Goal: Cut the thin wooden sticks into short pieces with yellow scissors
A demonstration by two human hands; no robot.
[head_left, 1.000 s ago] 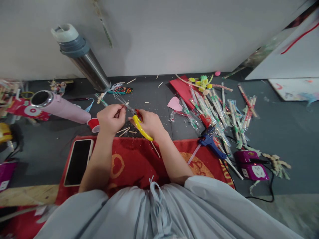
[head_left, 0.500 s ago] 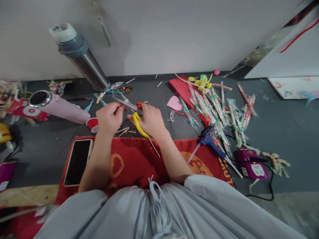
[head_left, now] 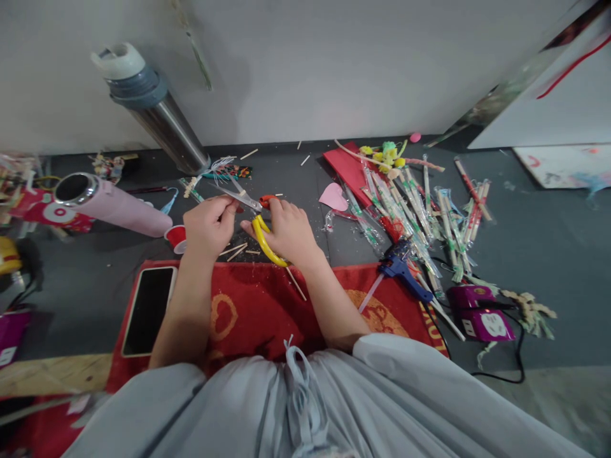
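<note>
As the right grip (head_left: 292, 234) wraps yellow-and-orange-handled metal scissors (head_left: 262, 238), blades parted towards ten o'clock, the left grip (head_left: 209, 224) curls beside them, whether pinching anything I can't tell.

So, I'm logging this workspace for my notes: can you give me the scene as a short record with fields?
Right hand: holding scissors, spread open
Left hand: curled close to the scissors; whatever it may hold is unclear
On red cloth: phone, toward the left
Left of hands: pink bottle, small red cup
Right of hands: pink heart, blue glue gun, wrapped sticks
</note>
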